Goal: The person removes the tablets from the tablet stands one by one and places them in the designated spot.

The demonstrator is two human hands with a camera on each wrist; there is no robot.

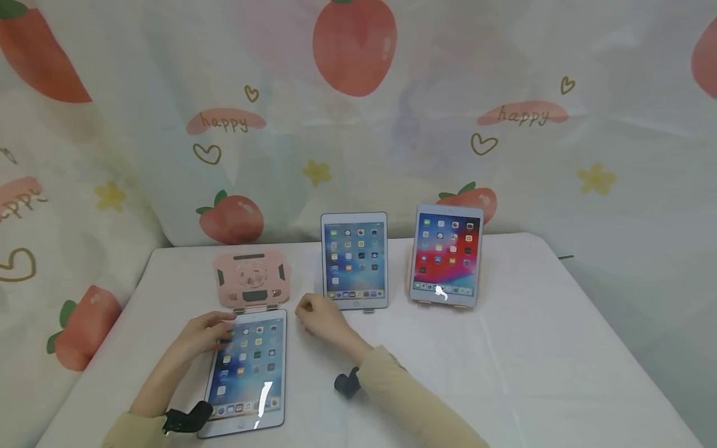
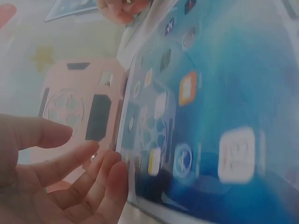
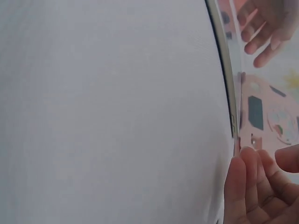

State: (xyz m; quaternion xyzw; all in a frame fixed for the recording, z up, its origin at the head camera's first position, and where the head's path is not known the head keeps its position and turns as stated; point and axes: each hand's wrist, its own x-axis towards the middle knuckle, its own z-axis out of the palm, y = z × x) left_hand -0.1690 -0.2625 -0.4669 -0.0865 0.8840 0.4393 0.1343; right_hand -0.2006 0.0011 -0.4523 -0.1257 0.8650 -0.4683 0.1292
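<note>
At the front left of the table lies a white-framed tablet [image 1: 249, 367] with its screen lit. Just beyond its top edge stands a pink holder [image 1: 252, 277] with dark pads and a round cut-out pattern. My left hand [image 1: 204, 333] is at the tablet's upper left corner, fingers loosely bent; in the left wrist view its fingertips [image 2: 110, 161] are close to the tablet's edge, contact unclear. To the right of the holder, my right hand [image 1: 325, 320] hovers with fingers loosely curled around nothing. In the right wrist view, thumb and fingers [image 3: 252, 186] are apart.
Two more lit tablets stand propped at the back: one with a blue screen [image 1: 355, 261] behind my right hand, one with a red and blue screen [image 1: 447, 255] farther right. A white cloth covers the table [image 1: 532, 348]. A fruit-print curtain [image 1: 403, 155] hangs behind.
</note>
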